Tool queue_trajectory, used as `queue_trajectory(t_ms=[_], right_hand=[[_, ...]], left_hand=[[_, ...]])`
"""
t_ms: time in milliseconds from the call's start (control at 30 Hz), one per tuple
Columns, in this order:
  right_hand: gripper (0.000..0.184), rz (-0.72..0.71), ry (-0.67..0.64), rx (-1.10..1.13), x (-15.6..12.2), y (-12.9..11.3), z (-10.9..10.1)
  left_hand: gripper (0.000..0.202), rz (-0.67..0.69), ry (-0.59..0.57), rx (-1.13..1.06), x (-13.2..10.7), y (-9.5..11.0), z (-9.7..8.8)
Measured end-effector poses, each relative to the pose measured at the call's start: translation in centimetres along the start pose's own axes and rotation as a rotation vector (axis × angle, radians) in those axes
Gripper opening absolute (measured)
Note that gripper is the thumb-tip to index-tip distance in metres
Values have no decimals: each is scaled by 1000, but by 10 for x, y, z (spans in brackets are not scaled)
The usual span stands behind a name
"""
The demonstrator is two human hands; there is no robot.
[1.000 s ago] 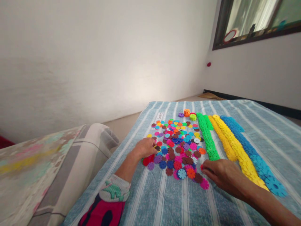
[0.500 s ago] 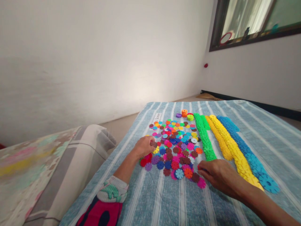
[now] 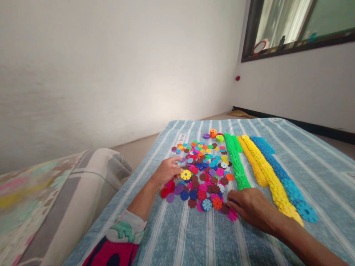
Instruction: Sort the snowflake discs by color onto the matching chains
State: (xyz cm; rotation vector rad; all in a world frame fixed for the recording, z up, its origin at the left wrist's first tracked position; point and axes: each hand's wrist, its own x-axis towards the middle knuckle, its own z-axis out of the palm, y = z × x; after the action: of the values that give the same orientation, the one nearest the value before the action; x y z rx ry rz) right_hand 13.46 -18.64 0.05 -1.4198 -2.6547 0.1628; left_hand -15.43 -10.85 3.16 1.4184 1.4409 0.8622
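Note:
A spread of loose, notched plastic flower discs [image 3: 206,204] in many colours lies on the striped cloth. My left hand [image 3: 167,170] is over its left edge, fingers apart, index finger stretched out. Its thumb is beside a yellow disc [image 3: 185,174]; whether they touch, I cannot tell. At the right edge of the spread, my right hand [image 3: 246,204] is closed with curled fingers, and what it grips is hidden. A brown disc [image 3: 225,208] and a pink disc [image 3: 232,215] lie just by its fingertips.
Rows of overlapping green discs [image 3: 237,166], yellow discs [image 3: 267,171] and blue discs [image 3: 283,173] run along the right. Small stacks, including an orange stack [image 3: 213,133], stand at the back. A grey-striped padded edge [image 3: 91,177] lies left of the cloth-covered surface [image 3: 172,236].
My left fingers have spread apart, and the brown disc at their tips no longer shows there. The yellow disc beside them is more fully visible. My right hand stays closed in about the same place.

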Motion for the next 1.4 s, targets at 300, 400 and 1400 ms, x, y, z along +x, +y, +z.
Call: queue_trajectory(t_ms=[300,400,1400], right_hand=[[24,-90,205,135,-2,-10,-2],[19,-151,282,132,-2,-16,-5],[22,420,9,358,-97,78,-44]], left_hand=[[37,-27,-255,-94,-19,11,42],[34,-43,-318,-139,-29,20,61],[34,-5,-454,234,-37,26,84]])
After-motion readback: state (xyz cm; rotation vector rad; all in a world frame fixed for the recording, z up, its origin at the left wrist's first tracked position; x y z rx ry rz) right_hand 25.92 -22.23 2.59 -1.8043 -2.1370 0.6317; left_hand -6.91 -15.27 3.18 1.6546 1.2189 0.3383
